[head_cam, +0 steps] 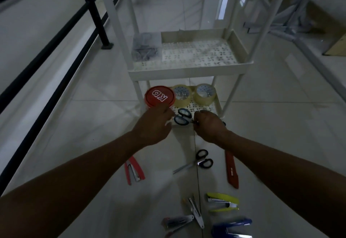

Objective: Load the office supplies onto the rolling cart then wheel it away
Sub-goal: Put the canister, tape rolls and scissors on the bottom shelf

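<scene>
**A:** Starting at the left: is there any writing on the red tin (160, 96)?

**B:** White "KG" on the lid, upside down from here. I can read nothing else.

**A:** And the left grip (153, 123)?

**B:** Its fingers are curled just beside the tin and the handle loops of the scissors (182, 119). I cannot tell whether it holds anything.

**A:** Where do the scissors lie?

**B:** On the cart's bottom shelf (204, 107), in front of two tape rolls (205, 92). I'd judge them light and stiff, with slick blades. Take them by the plastic loops, or by the closed blades near the pivot.

**A:** And the right grip (207, 125)?

**B:** It is clenched on the blade end, which it hides.

**A:** What is further right?

**B:** A second pair (198, 161) and a red knife (232, 170) lie on the floor, not yet loaded. The knife looks rigid, so I'd hold it by the body.
</scene>
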